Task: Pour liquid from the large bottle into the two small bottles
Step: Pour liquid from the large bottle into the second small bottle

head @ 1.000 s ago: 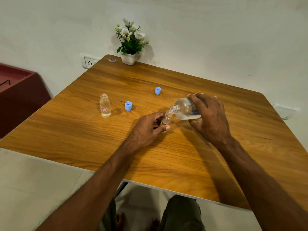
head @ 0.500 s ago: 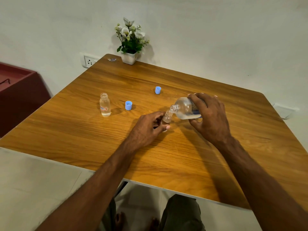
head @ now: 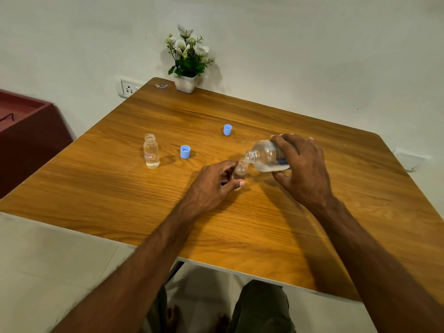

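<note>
My right hand (head: 305, 171) grips the large clear bottle (head: 265, 156), which is tipped on its side with its open neck pointing left and down. Clear liquid lies low in its body. Its mouth sits right over the mouth of a small clear bottle (head: 241, 168), which stands on the wooden table (head: 168, 212). My left hand (head: 211, 186) holds that small bottle between thumb and fingers, hiding its lower part. A second small bottle (head: 151, 151), uncapped and holding clear liquid, stands upright at the left of the table.
Two blue caps lie on the table: one (head: 185, 151) right of the left bottle, one (head: 227, 130) farther back. A white pot of flowers (head: 187, 81) stands at the far edge by the wall. A dark red cabinet (head: 26, 131) is at the left.
Almost nothing has moved. Both hands keep the same hold, with the large bottle still tipped over the small one.
</note>
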